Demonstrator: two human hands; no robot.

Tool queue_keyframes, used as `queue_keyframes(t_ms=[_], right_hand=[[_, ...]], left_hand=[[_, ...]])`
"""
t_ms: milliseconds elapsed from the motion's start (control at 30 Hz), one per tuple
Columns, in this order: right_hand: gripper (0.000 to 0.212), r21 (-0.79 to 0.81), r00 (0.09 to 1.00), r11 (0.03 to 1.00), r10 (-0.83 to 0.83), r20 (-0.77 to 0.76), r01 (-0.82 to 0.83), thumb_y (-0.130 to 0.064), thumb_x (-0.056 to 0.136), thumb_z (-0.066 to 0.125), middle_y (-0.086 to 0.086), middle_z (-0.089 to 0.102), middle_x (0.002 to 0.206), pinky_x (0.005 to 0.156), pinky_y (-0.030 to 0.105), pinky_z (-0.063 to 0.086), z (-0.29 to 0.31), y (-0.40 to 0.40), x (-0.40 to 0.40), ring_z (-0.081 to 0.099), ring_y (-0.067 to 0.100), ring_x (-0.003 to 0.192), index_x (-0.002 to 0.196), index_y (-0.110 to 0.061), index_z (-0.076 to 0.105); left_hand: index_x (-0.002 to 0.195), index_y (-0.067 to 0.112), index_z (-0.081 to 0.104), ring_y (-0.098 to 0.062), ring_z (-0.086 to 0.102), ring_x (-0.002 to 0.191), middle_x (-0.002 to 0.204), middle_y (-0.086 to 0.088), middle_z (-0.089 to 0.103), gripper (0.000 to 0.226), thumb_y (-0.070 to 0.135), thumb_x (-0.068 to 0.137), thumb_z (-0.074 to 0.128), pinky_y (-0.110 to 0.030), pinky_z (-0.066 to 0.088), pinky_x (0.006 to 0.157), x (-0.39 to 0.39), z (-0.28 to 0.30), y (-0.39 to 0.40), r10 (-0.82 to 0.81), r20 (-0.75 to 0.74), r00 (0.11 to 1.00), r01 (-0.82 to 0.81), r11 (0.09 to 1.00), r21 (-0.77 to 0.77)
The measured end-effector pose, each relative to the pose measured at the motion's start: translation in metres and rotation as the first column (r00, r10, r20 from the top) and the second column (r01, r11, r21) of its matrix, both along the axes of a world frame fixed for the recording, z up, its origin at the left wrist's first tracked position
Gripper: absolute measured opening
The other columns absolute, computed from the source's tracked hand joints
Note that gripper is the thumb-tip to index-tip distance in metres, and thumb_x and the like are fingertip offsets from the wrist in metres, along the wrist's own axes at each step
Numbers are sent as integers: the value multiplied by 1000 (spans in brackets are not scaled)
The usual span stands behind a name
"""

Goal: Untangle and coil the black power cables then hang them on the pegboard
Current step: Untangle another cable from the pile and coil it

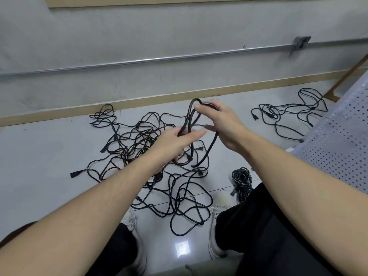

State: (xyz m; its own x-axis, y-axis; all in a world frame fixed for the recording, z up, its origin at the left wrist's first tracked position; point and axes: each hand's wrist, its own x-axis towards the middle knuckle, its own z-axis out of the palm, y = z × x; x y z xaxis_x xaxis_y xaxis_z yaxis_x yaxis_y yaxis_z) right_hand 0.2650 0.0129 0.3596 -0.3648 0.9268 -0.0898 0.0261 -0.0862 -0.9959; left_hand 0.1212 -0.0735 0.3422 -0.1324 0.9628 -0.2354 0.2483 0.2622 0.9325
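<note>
Nearest you, your knees in black trousers and your two white shoes [217,232] frame a patch of bare pale floor [49,156] with a bright light reflection on it. Just ahead of your toes, loose loops of the tangled cables [179,202] start, and the tangle spreads out over the middle of the floor toward the wall, thickest on its left side. By your right knee a coiled cable [242,182] lies in a tight bundle, apart from the tangle.

Above the tangle, your left hand [175,144] has its fingers stretched forward, with strands of a held cable [191,120] running over the palm side; whether it grips them I cannot tell. Your right hand [221,124] is higher, fingertips pinching the top of that cable's loop, which hangs down between both hands to the floor.

To your right, the perforated white pegboard [338,148] lies at a slant at the floor's right edge. Beyond it, near the far right corner, a second cable heap [288,114] lies well apart from the main tangle, with bare floor between them.

The floor's far edge ends at a tan skirting board [139,101] under the grey wall, with a metal conduit [139,61] and a socket box [300,43].
</note>
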Motion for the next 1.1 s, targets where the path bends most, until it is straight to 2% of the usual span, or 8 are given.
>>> queue_keyframes(t_ms=[167,367,467,600,733,867,1000,1100], right_hand=[[27,-98,994,995,-26,-108,15,-24,94,73,-1,63,92,77,39,60,-1,-3,-5,68,18,94,81,-21,50],[37,-191,995,978,-86,-40,77,-28,96,71,6,59,73,55,26,56,2,-1,2,63,16,59,117,-12,46],[23,-224,1000,974,-17,-2,16,-33,97,69,2,56,67,54,23,54,3,-2,4,60,14,58,94,-13,59],[34,-192,997,978,-83,-3,81,-40,90,76,-1,51,63,57,25,54,5,-3,4,51,13,52,77,-17,54],[40,-106,970,964,-237,61,242,-50,82,80,-4,50,67,47,23,41,8,0,2,40,10,49,80,-15,62],[32,-323,960,933,-224,-170,160,-37,84,82,-2,46,80,46,20,30,10,2,2,33,9,52,87,-18,56],[26,-412,938,911,-157,-308,17,-35,87,79,2,64,87,66,28,56,6,5,5,62,16,78,92,-17,61],[28,-415,910,907,-112,-399,-70,-34,95,69,6,76,91,70,32,63,10,2,3,73,17,77,105,-10,59]], left_hand=[[95,18,66,-8,42,49,73,4,55,14,29,92,73,-20,33,44,4,-1,-1,-3,-96,995,1,1000,-16],[81,16,61,-12,39,43,83,-9,57,28,31,104,50,-21,26,42,9,3,2,-8,-95,995,7,1000,-13],[77,17,56,-11,40,41,74,-5,54,35,37,104,50,-21,29,41,13,-1,1,-25,-113,993,25,1000,-7],[75,20,49,-6,43,49,63,8,53,43,45,79,84,-17,33,46,15,-4,-3,-100,-161,982,103,995,10],[72,20,49,-12,54,64,77,1,64,38,7,77,84,-26,43,61,22,-9,1,-240,-150,959,249,967,47],[72,19,45,-19,55,81,106,9,67,28,-1,75,63,-30,41,64,19,-14,2,-223,-126,967,234,969,81],[77,15,43,-1,65,77,79,21,68,32,-12,79,62,-14,46,68,19,-13,-2,-337,79,938,335,941,46],[90,14,54,-28,74,103,105,-6,76,29,-13,83,63,-41,51,105,22,-12,-7,-409,356,840,420,906,49]])
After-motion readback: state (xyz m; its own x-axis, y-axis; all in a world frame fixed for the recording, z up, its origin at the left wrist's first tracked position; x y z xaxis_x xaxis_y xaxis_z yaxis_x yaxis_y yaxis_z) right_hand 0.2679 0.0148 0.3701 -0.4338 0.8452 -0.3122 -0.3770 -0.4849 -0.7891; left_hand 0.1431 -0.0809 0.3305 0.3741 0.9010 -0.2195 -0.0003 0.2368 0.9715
